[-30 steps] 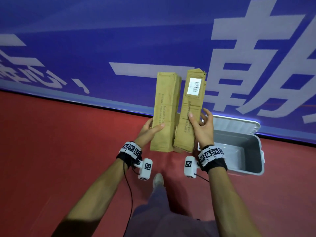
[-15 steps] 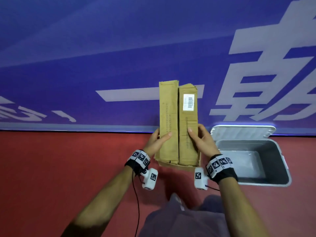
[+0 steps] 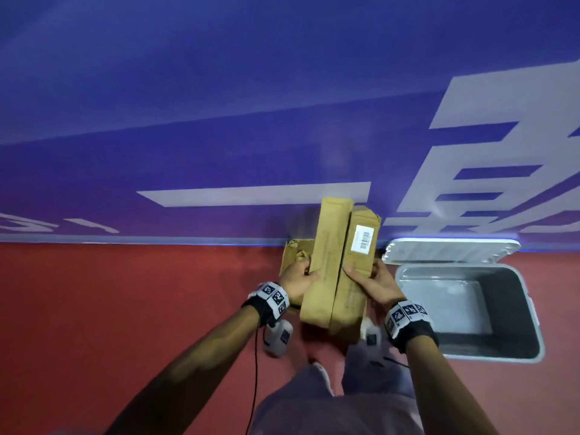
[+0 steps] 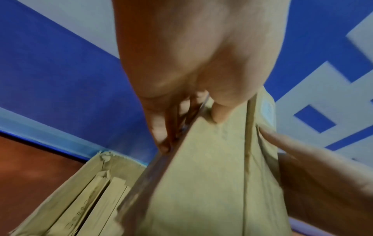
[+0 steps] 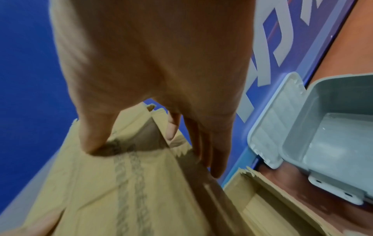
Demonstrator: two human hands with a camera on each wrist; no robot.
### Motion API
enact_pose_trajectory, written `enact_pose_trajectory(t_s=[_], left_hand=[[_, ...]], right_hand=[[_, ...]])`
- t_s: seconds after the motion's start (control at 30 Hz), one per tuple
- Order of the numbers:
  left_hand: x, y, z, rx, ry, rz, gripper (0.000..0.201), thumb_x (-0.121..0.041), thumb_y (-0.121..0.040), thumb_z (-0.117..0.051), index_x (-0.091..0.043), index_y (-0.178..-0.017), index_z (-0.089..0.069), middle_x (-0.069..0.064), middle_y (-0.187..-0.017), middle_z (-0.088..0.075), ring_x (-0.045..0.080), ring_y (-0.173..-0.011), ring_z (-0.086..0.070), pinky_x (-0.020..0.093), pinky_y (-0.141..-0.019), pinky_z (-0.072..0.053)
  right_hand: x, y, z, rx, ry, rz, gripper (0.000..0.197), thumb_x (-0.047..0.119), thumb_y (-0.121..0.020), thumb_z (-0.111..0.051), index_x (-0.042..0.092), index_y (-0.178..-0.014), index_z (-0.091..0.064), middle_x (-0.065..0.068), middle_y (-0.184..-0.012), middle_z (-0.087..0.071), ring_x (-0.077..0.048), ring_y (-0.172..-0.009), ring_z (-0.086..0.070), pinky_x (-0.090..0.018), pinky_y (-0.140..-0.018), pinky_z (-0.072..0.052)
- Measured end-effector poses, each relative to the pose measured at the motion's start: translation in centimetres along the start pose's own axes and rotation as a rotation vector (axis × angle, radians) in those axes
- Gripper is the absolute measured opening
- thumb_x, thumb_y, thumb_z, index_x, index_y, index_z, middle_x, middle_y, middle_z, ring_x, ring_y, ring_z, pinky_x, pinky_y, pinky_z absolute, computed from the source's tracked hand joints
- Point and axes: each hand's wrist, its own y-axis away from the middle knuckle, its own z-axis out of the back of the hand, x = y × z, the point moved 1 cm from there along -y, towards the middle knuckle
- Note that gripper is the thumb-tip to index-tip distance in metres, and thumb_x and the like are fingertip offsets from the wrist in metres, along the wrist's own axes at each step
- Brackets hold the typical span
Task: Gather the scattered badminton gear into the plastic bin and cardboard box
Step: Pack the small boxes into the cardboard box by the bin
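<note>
Both hands on the load: left hand (image 3: 296,279) grips the plain long carton (image 3: 326,265), right hand (image 3: 373,282) grips the labelled carton (image 3: 356,271), thumbs on the front faces, fingers wrapped behind. The two cartons are pressed side by side, upright and leaning back a little. Versus a second ago they're lower, and the open cardboard box (image 3: 293,251) now shows behind them by the blue wall (image 3: 188,105); their bottom ends look just above or at its opening, can't tell contact. Left wrist view shows similar cartons already inside the box. So this is the drop-in step. Plastic bin (image 3: 530,328) sits just right, lid open, nothing visible inside.
</note>
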Motion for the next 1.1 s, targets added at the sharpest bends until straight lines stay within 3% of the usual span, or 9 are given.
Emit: enact_pose_trajectory(t_s=[0.1,0.2,0.37,0.5,0.63,0.77,0.9,1.0,1.1], left_hand=[[-1.4,-2.8,-1.2,-0.031,-0.123,0.047,0.050,-0.053,-0.102,-0.050,-0.020,-0.140,-0.059,0.004,-0.132,-0.069,0.028,-0.121,-0.065,0.035,-0.101,-0.051],[-1.4,-6.3,-3.3,0.018,-0.158,0.139,0.045,-0.043,-0.105,-0.049,-0.015,-0.139,-0.058,0.008,-0.134,-0.066,0.032,-0.123,-0.062,0.032,-0.099,-0.048],[2.0,-12.0,-6.4,0.178,-0.185,0.192,0.039,-0.041,-0.100,-0.058,-0.012,-0.125,-0.066,0.011,-0.121,-0.072,0.030,-0.109,-0.067,0.029,-0.089,-0.051],[8.8,-18.4,-11.0,0.236,-0.244,0.237,0.065,-0.062,-0.083,-0.054,-0.017,-0.129,-0.064,0.008,-0.124,-0.071,0.029,-0.110,-0.068,0.036,-0.095,-0.055],[10.6,-20.4,-12.0,0.273,-0.266,0.197,0.050,-0.045,-0.093,-0.058,-0.013,-0.130,-0.064,0.010,-0.126,-0.071,0.030,-0.114,-0.067,0.038,-0.097,-0.055],[13.3,-23.2,-12.6,0.281,-0.393,0.150,0.056,-0.044,-0.108,-0.032,-0.012,-0.153,-0.040,0.020,-0.146,-0.055,0.037,-0.132,-0.054,0.039,-0.107,-0.044],[16.8,-26.7,-12.9,0.354,-0.454,0.146,0.065,-0.049,-0.110,-0.019,-0.013,-0.165,-0.014,0.015,-0.165,-0.031,0.032,-0.151,-0.032,0.039,-0.120,-0.027],[19.6,-29.8,-13.6,0.374,-0.483,0.113,0.060,-0.037,-0.112,-0.024,-0.009,-0.163,-0.011,0.020,-0.163,-0.034,0.035,-0.144,-0.041,0.039,-0.115,-0.034],[22.6,-33.1,-15.0,0.383,-0.488,0.071,0.064,-0.033,-0.111,-0.030,-0.014,-0.164,0.000,0.026,-0.150,-0.049,0.041,-0.126,-0.057,0.045,-0.105,-0.045]], right_hand=[[-1.2,-3.4,-0.5,-0.067,-0.098,-0.043,0.066,0.046,-0.065,-0.095,0.021,-0.118,-0.063,-0.002,-0.115,-0.075,-0.017,-0.104,-0.072,-0.037,-0.098,-0.055],[-3.7,-6.9,-0.9,-0.116,-0.090,-0.119,0.068,0.042,-0.069,-0.093,0.012,-0.123,-0.066,-0.001,-0.112,-0.074,-0.015,-0.101,-0.070,-0.028,-0.091,-0.051],[-14.1,-11.6,0.4,-0.112,0.001,-0.220,0.097,0.051,-0.050,-0.101,0.009,-0.128,-0.061,0.000,-0.115,-0.076,-0.016,-0.106,-0.072,-0.041,-0.097,-0.058],[-21.4,-14.4,1.3,-0.056,0.011,-0.241,0.092,0.041,-0.056,-0.102,0.005,-0.130,-0.059,-0.005,-0.119,-0.075,-0.023,-0.113,-0.071,-0.049,-0.102,-0.055],[-22.8,-16.2,0.3,-0.067,0.026,-0.204,0.077,0.035,-0.059,-0.098,0.002,-0.122,-0.066,-0.010,-0.115,-0.076,-0.027,-0.111,-0.072,-0.047,-0.100,-0.056],[-27.1,-20.3,-0.7,-0.028,0.065,-0.189,0.080,0.044,-0.061,-0.098,0.012,-0.126,-0.065,-0.005,-0.118,-0.075,-0.023,-0.113,-0.071,-0.048,-0.102,-0.054],[-35.8,-27.3,-0.4,0.041,0.172,-0.222,0.091,0.060,-0.052,-0.098,0.033,-0.130,-0.058,0.008,-0.118,-0.075,-0.015,-0.112,-0.070,-0.047,-0.102,-0.054],[-37.4,-30.3,-0.8,0.011,0.220,-0.314,0.119,0.079,-0.039,-0.091,0.035,-0.140,-0.045,0.012,-0.122,-0.071,-0.014,-0.117,-0.066,-0.042,-0.104,-0.053],[-34.9,-31.2,-2.4,-0.016,0.204,-0.381,0.124,0.073,-0.039,-0.093,0.023,-0.140,-0.040,0.006,-0.124,-0.067,-0.020,-0.116,-0.063,-0.044,-0.105,-0.050]])
